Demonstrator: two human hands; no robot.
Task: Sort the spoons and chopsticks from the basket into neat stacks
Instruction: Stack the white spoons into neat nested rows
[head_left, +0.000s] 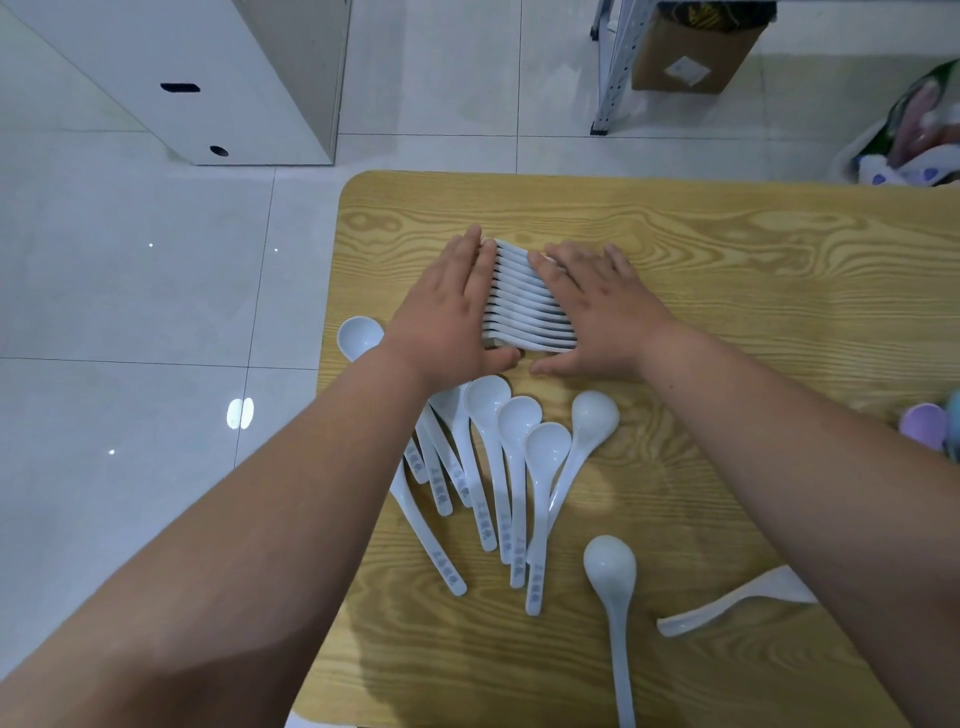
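Observation:
A tight row of several white spoons (522, 296) lies on the wooden table (727, 260). My left hand (447, 312) presses flat against the row's left side with straight fingers. From the right, my right hand (597, 306) presses against it, fingers also straight. Nearer to me, several loose white spoons (511, 457) lie fanned out, bowls pointing away. One more spoon (613, 582) lies alone nearer still, another spoon (727, 605) is partly hidden under my right forearm, and a spoon bowl (358, 338) shows at the table's left edge. No chopsticks or basket are in view.
The table's left edge runs close to the spoons, with white tiled floor (156, 312) beyond. A white cabinet (208, 78) stands on the floor at far left. A metal rack with a cardboard box (691, 52) and a bag (914, 135) stand beyond the table.

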